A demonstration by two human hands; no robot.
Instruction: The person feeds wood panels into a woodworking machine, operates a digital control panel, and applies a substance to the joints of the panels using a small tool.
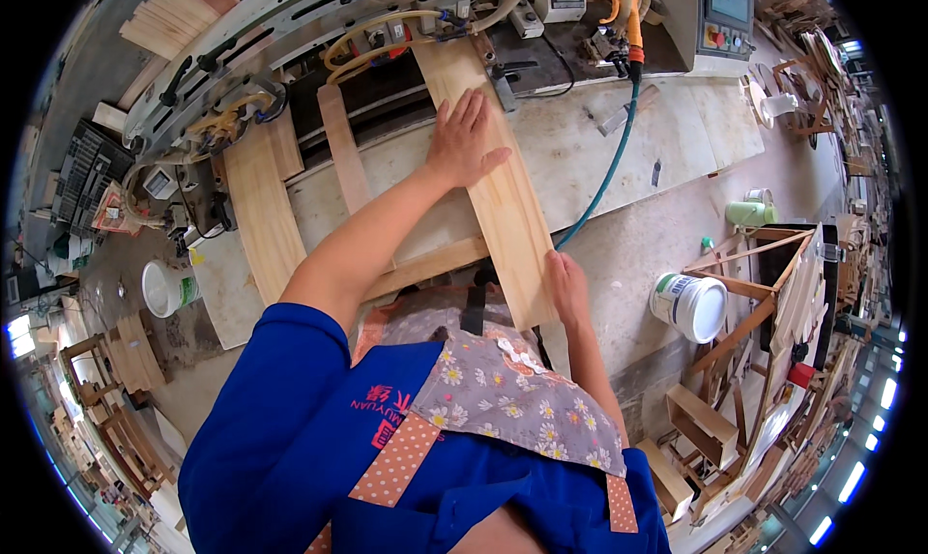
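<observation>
A long pale wooden board [512, 227] slants from under the machine's front toward my body. Pressed flat on its upper face, my left hand [467, 140] has its fingers stretched out and the thumb apart. Near the board's close end, my right hand [567, 285] grips the right edge, and its fingertips are hidden beneath the wood. To the left, a narrower wooden strip [343, 148] and another wide board [263, 211] lie on the worktable [628, 148]. A wooden crosspiece [430, 266] runs along the table's near side, partly behind the board.
The machine's metal beam [290, 32] with yellowish hoses spans the far side. A teal air hose [619, 158] with an orange end hangs right of the board. A control panel [725, 17] stands far right. White buckets [691, 306] and a wooden rack [764, 312] sit on the floor.
</observation>
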